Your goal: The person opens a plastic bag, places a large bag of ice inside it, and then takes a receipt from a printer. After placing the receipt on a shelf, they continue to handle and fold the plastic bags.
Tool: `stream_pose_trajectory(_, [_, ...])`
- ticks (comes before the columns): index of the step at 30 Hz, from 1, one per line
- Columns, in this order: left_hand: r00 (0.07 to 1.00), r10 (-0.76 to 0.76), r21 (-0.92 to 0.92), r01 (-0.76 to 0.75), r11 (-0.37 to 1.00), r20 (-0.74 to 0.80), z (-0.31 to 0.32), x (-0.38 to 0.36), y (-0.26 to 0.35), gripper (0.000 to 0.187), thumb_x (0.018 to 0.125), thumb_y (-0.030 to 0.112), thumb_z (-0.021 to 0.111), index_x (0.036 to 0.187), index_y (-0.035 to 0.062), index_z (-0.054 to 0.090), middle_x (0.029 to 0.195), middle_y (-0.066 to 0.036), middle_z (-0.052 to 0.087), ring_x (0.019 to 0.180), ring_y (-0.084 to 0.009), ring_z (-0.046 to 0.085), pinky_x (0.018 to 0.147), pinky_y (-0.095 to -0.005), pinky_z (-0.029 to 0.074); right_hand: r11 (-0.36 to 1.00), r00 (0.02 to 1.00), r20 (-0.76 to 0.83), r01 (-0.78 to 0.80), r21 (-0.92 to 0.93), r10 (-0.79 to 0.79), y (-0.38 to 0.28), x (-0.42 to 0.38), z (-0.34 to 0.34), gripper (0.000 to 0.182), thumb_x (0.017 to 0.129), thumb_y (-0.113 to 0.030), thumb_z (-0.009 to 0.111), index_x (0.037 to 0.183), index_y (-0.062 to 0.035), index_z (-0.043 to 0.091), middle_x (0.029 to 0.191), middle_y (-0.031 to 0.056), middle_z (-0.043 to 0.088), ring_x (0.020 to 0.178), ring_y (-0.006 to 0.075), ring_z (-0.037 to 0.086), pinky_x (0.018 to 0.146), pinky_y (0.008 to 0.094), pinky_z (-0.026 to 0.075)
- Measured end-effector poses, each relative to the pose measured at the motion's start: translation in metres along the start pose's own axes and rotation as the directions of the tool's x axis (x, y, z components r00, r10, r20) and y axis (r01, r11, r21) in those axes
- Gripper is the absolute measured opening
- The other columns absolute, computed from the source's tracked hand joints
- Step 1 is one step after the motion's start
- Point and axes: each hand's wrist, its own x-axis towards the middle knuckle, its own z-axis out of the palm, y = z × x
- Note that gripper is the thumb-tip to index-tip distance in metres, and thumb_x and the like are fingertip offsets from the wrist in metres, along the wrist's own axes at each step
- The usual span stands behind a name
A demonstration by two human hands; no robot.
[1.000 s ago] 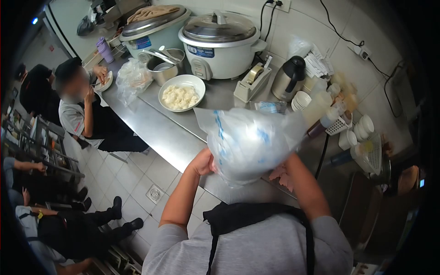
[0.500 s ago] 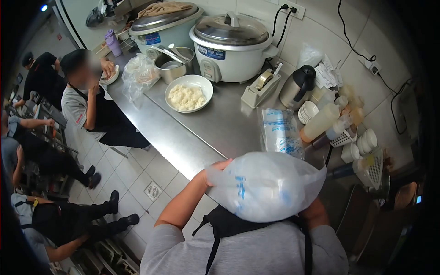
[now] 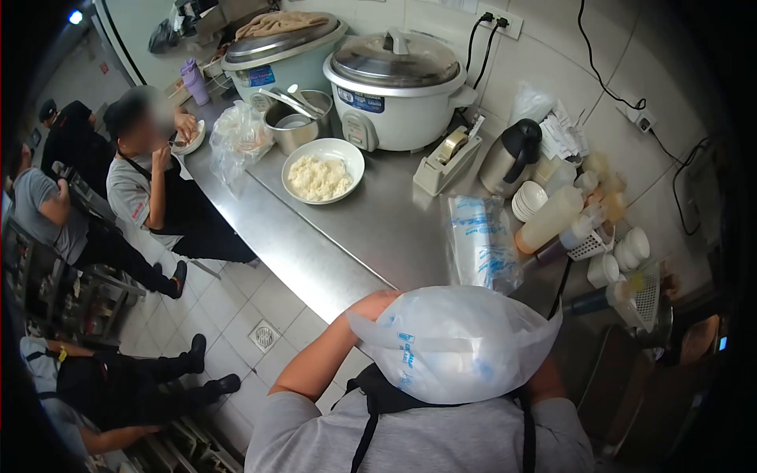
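Note:
A bulging, translucent white plastic bag (image 3: pixel 465 347) with blue print fills the lower middle of the head view, above the grey shirt and black apron straps. My left hand (image 3: pixel 377 303) shows only its back at the bag's left edge, over the front of the steel counter (image 3: pixel 355 272); its fingers are hidden behind the bag. Of my right arm, just a part shows at the bag's lower right, and the hand is covered by the bag. Beyond the bag lies a clear packet of blue-printed plastic bags (image 3: pixel 482 240).
On the counter stand a bowl of rice (image 3: pixel 322 172), rice cookers (image 3: pixel 394 98), a metal pot (image 3: pixel 296 130), a tape dispenser (image 3: pixel 448 162), a thermal jug (image 3: pixel 512 154) and squeeze bottles (image 3: pixel 552 219). A seated person (image 3: pixel 150 189) holds a bowl; other people stand at left.
The bag sits lower in view, and more of the back of my left hand shows beside it. At left, a person in grey has shifted toward the back of the room.

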Motion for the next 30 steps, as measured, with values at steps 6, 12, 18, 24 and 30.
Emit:
stream_pose_trajectory(6, [0.992, 0.080, 0.177, -0.095, 0.980, 0.094, -0.021, 0.023, -0.029, 0.032, 0.080, 0.016, 0.052, 0.105, -0.0034, 0.049, 0.096, -0.011, 0.057, 0.082, -0.0148, 0.056, 0.071, -0.0258, 0.046, 1.000, 0.999, -0.030, 0.021, 0.004, -0.021, 0.013, -0.008, 0.001, 0.043, 0.064, -0.029, 0.065, 0.095, -0.0026, 0.053, 0.086, 0.0104, 0.055, 0.076, 0.0225, 0.053, 0.066, 0.0316, 0.042])
stream_pose_trajectory(12, [0.905, 0.423, 0.391, -0.406, 0.826, 0.045, -0.044, 0.040, -0.072, 0.031, 0.077, 0.013, 0.053, 0.105, -0.0021, 0.050, 0.094, -0.009, 0.057, 0.080, -0.0136, 0.056, 0.070, -0.0248, 0.046, 0.998, 0.992, -0.108, 0.064, -0.012, -0.065, 0.032, -0.033, 0.002, 0.045, 0.062, -0.030, 0.067, 0.096, -0.0025, 0.053, 0.087, 0.0109, 0.055, 0.078, 0.0233, 0.053, 0.068, 0.0323, 0.042])
stream_pose_trajectory(18, [0.809, 0.555, 0.196, -0.522, 0.830, -0.194, -0.059, 0.031, -0.102, 0.026, 0.077, 0.011, 0.051, 0.100, -0.0011, 0.052, 0.090, -0.008, 0.058, 0.079, -0.0125, 0.055, 0.069, -0.0251, 0.046, 0.849, 0.807, -0.376, 0.267, -0.455, -0.456, 0.045, -0.062, 0.006, 0.048, 0.061, -0.031, 0.068, 0.097, -0.0024, 0.053, 0.089, 0.0113, 0.055, 0.080, 0.0242, 0.053, 0.070, 0.0331, 0.043])
stream_pose_trajectory(24, [0.723, 0.630, 0.246, -0.580, 0.777, -0.284, -0.064, 0.023, -0.111, 0.024, 0.078, 0.011, 0.048, 0.099, -0.0008, 0.052, 0.090, -0.008, 0.058, 0.080, -0.0140, 0.055, 0.070, -0.0260, 0.046, 0.247, 0.638, 0.366, 0.666, -0.704, -0.677, 0.035, -0.055, 0.056, 0.050, 0.060, -0.032, 0.069, 0.097, -0.0023, 0.053, 0.091, 0.0118, 0.055, 0.082, 0.0251, 0.054, 0.072, 0.0338, 0.043])
stream_pose_trajectory(30, [0.662, 0.708, 0.430, -0.580, 0.691, -0.245, -0.070, 0.034, -0.079, 0.023, 0.080, 0.012, 0.045, 0.098, -0.0005, 0.052, 0.090, -0.008, 0.058, 0.080, -0.0154, 0.055, 0.070, -0.0269, 0.046, 0.467, 0.756, 0.309, 0.616, -0.634, -0.578, 0.076, -0.003, 0.065, 0.071, 0.046, -0.042, 0.076, 0.100, -0.0026, 0.050, 0.097, 0.0141, 0.053, 0.094, 0.0305, 0.049, 0.083, 0.0397, 0.037])
